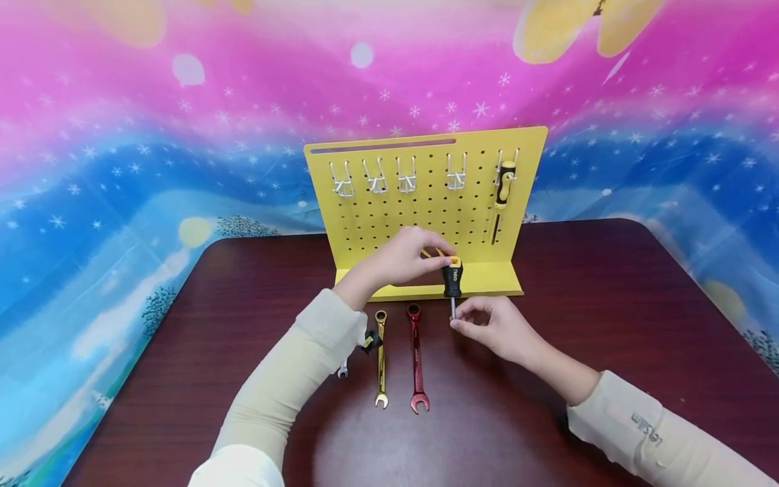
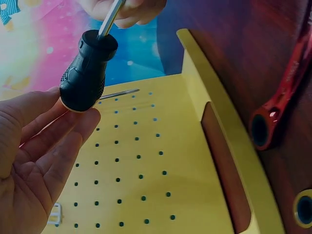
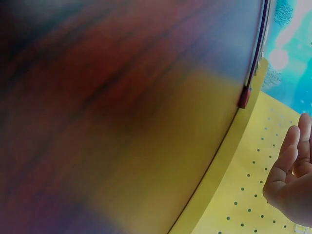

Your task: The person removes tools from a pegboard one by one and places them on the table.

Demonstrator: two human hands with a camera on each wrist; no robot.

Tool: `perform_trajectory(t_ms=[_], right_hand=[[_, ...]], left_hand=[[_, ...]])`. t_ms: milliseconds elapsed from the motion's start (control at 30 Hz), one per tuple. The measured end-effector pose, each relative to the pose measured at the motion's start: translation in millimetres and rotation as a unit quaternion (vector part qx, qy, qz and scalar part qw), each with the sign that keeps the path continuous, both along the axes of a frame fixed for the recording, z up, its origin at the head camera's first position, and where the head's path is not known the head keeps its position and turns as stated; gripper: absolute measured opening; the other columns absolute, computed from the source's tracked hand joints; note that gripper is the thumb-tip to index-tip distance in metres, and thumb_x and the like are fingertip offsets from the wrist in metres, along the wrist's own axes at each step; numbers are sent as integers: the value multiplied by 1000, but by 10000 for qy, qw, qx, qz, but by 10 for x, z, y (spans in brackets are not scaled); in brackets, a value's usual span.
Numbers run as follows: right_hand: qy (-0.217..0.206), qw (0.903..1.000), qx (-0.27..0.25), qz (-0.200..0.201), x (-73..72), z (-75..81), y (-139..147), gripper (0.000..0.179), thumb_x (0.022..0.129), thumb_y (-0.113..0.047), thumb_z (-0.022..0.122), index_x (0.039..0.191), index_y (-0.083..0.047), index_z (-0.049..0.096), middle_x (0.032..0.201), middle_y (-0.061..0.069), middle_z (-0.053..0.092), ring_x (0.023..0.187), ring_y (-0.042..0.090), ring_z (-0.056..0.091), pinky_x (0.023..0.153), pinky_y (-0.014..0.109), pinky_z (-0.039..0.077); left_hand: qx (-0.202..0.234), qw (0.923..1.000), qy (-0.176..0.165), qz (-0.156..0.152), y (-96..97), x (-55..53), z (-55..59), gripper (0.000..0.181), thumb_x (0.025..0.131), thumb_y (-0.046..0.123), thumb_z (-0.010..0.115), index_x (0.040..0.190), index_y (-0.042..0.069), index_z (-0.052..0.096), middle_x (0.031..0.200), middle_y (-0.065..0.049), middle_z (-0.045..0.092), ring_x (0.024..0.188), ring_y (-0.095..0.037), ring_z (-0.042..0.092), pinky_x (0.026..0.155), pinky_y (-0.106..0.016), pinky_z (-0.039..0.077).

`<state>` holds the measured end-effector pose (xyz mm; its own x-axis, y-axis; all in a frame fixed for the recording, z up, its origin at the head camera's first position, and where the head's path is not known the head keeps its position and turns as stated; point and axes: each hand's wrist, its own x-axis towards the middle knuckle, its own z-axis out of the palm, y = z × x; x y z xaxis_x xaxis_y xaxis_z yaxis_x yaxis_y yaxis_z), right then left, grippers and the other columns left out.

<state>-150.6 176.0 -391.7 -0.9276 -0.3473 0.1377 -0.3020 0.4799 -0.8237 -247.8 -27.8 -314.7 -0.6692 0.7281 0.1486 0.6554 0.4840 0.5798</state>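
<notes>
A black screwdriver (image 1: 452,279) with a yellow-topped handle is held upright above the table, in front of the pegboard. The left hand (image 1: 406,256) pinches the end of its handle between thumb and fingers. From the right, thumb and fingertips of the right hand (image 1: 500,330) pinch the metal shaft below the handle. In the left wrist view, the handle (image 2: 85,78) sits at the left fingertips, and the right fingers (image 2: 129,12) meet the shaft at the top. A hand (image 3: 292,180) shows at the right wrist view's edge, without the screwdriver visible.
A yellow pegboard (image 1: 395,230) with several white hooks (image 1: 376,182) stands behind. A yellow-and-black screwdriver (image 1: 505,186) hangs at its right. On the table (image 1: 517,419) lie a gold wrench (image 1: 381,358), a red wrench (image 1: 416,358) and a silver wrench (image 1: 343,370), mostly hidden by the left sleeve.
</notes>
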Motion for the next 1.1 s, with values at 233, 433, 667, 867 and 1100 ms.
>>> perform_trajectory(t_ms=[233, 433, 667, 867, 1100], right_hand=[[-17, 9998, 145, 135, 13, -59, 21, 3, 87, -10, 75, 85, -8, 73, 75, -1, 67, 71, 3, 58, 65, 21, 50], [-146, 9990, 319, 282, 34, -71, 53, 5, 87, -12, 75, 83, -10, 73, 74, -3, 67, 72, 3, 58, 66, 21, 49], [-234, 9971, 486, 544, 48, -128, 63, 6, 87, -11, 74, 81, -11, 72, 73, -4, 66, 70, 2, 56, 65, 21, 49], [-443, 9951, 567, 678, 66, -149, 64, 7, 87, -12, 74, 82, -9, 71, 74, -4, 66, 68, 2, 56, 63, 21, 49], [-654, 9929, 502, 854, 79, -175, 61, 8, 86, -11, 74, 82, -6, 71, 72, -2, 66, 60, 1, 52, 55, 20, 46]], left_hand=[[-82, 9999, -65, -64, -19, 19, -103, 23, 97, 20, 66, 115, 10, 74, 116, -5, 74, 106, -14, 68, 84, -19, 56], [-102, 9999, -45, -123, -49, 29, -211, 25, 96, 20, 67, 117, 9, 73, 117, -5, 74, 105, -13, 67, 88, -23, 54], [-239, 9992, -86, -295, -58, 55, -319, 27, 93, 20, 71, 118, 9, 73, 116, -5, 74, 105, -12, 70, 95, -24, 53], [-396, 9985, -161, -351, -52, 54, -403, 28, 92, 21, 72, 118, 11, 73, 113, -2, 75, 97, -10, 70, 90, -27, 55], [-460, 9972, -460, -374, -40, 57, -503, 27, 91, 16, 73, 117, 8, 73, 111, -4, 75, 91, -9, 72, 79, -16, 55]])
